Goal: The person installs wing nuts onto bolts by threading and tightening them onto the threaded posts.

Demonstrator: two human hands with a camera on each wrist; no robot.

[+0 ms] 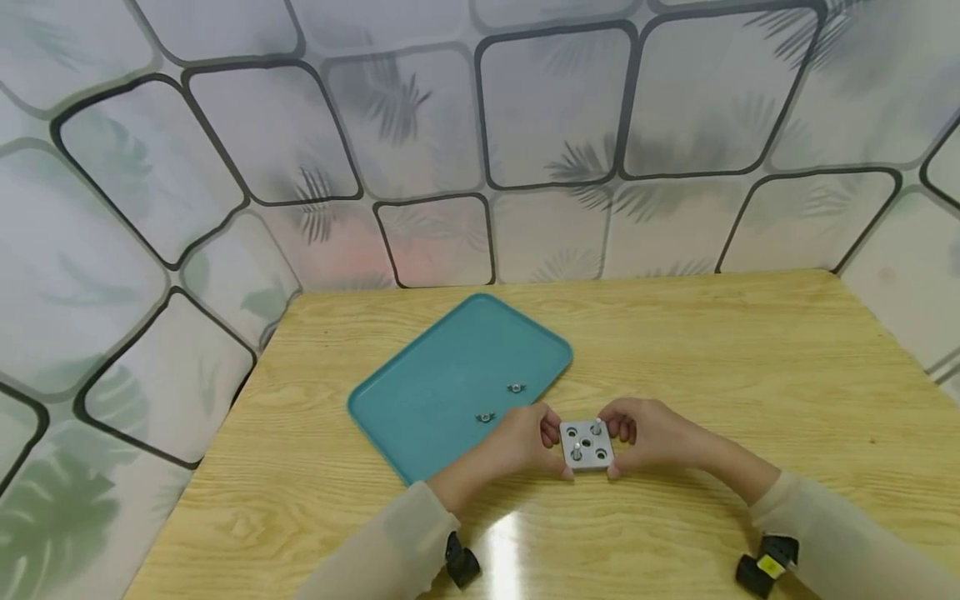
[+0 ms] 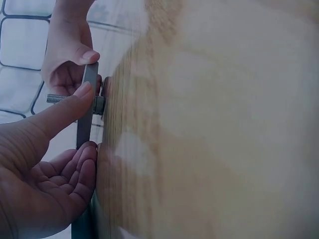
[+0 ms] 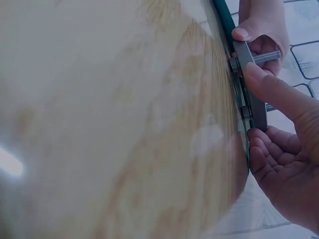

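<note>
- A wood-grain table (image 1: 750,367) lies beneath the fingers (image 1: 551,429), reaching out on both sides of them.
- A bright glare (image 1: 504,554) sits nearer the viewer than the fingers, to their left.
- A leaf-printed backdrop (image 1: 555,108) with dark rounded outlines rises beyond them.

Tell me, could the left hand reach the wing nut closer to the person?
Probably yes: that wing nut lies uncovered on the teal tray, close by the left hand. But this hand holds the grey plate, so it would likely need to let go first.
</note>
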